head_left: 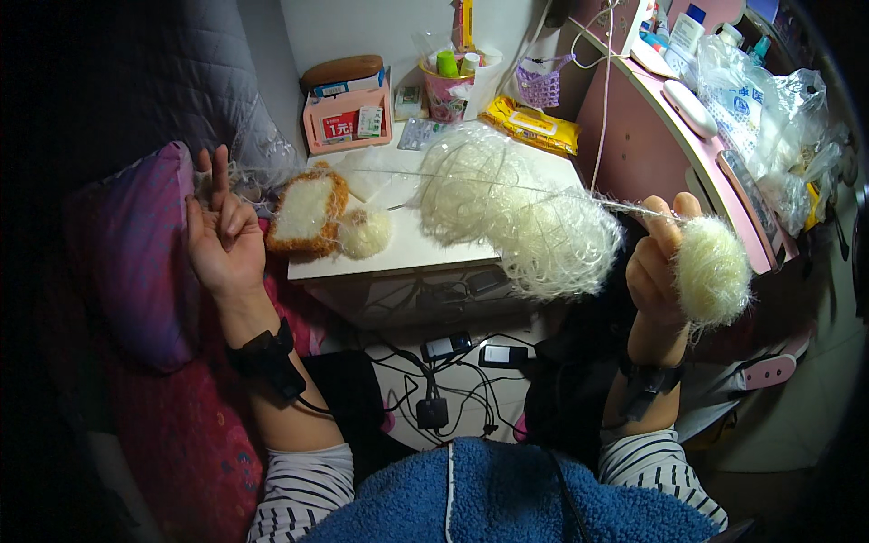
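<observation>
A fuzzy cream yarn ball (713,271) sits against the fingers of my right hand (658,267), which is closed on it. From there a thin, taut strand of yarn (534,188) stretches across the table to my left hand (226,240). That hand is palm up, two fingers raised beside the strand and the others curled in; its exact grip on the yarn is hard to see. Between my hands, a large loose heap of cream yarn (552,231) hangs over the table's front edge. Near my left hand lie a brown-edged, bread-shaped fuzzy piece (306,213) and a small cream pompom (365,233).
On the white table (407,253) stand a pink box (347,118), a pink cup (448,95) and a yellow wipes pack (532,125). A pink shelf (625,127) with bottles and bags rises right. A purple cushion (136,253) lies left. Cables (430,385) tangle below.
</observation>
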### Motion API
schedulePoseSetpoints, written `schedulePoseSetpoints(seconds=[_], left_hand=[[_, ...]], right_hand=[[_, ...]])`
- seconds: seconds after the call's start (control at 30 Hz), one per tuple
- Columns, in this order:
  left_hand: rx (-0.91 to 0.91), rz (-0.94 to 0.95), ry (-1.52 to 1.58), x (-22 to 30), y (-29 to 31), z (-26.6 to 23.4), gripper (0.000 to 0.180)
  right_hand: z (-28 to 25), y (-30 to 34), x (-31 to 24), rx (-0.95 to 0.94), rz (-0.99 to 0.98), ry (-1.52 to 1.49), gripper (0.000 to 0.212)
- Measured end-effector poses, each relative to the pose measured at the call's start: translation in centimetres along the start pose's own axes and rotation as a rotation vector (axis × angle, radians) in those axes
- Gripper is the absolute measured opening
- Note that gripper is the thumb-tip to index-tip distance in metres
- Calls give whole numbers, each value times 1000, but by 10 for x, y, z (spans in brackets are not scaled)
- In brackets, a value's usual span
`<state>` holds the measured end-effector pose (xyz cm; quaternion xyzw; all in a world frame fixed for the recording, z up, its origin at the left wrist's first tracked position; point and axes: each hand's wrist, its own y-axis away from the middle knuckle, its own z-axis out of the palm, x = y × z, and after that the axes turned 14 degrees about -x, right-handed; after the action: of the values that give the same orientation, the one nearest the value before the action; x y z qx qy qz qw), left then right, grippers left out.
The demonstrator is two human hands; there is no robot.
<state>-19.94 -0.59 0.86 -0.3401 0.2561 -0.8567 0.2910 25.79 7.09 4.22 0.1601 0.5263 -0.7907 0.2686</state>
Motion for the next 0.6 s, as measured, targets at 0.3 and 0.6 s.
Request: schedulePoseSetpoints(seconds=[0.3,0.6], left_hand=[[-238,-182,175,-4,2,17,49],[-221,-453,40,-8,5,49,52]], right_hand=[[4,-7,16,217,59,448,55],[-8,9,22,247,78,252,70]])
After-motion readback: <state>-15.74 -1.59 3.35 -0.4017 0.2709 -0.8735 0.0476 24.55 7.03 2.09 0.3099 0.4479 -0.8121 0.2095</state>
